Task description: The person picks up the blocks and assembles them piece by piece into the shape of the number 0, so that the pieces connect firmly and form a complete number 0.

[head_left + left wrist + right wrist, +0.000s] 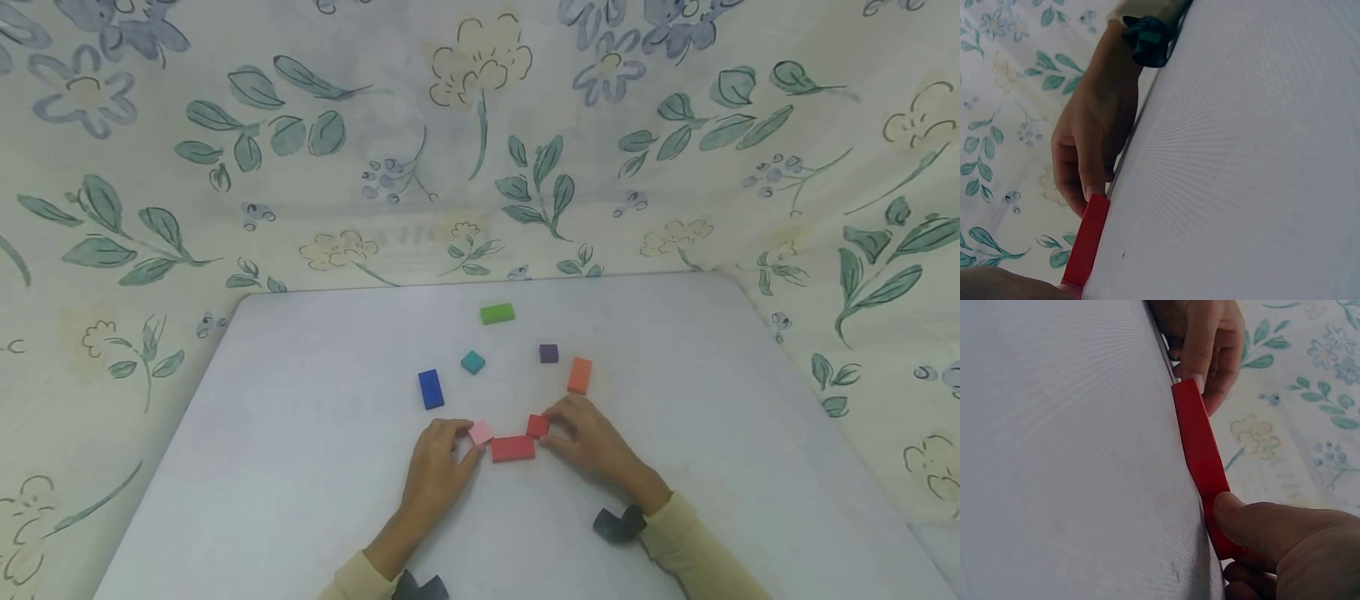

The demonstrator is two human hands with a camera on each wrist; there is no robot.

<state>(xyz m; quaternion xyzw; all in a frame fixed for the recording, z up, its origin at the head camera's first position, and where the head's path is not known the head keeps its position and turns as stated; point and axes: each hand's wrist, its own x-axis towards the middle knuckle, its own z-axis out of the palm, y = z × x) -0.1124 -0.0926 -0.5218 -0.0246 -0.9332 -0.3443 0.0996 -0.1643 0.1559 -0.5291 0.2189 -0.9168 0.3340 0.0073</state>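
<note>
My left hand (437, 467) pinches a pink square block (481, 432) between thumb and fingers on the white table. My right hand (596, 440) holds a small red block (537, 426) the same way. A longer red rectangular block (513, 448) lies between the hands, with the pink block at its upper left corner and the small red one at its upper right. In the right wrist view, my right thumb (1238, 515) presses on the small red block (1219, 534), which sits at the end of the red rectangular block (1194, 431). The pink block is hidden in both wrist views.
Farther up the white table (300, 358) lie a blue block (431, 389), a teal block (473, 362), a green block (497, 313), a purple block (549, 353) and an orange block (580, 376). The orange one is just beyond my right hand. Flowered cloth (405, 167) rises behind the table.
</note>
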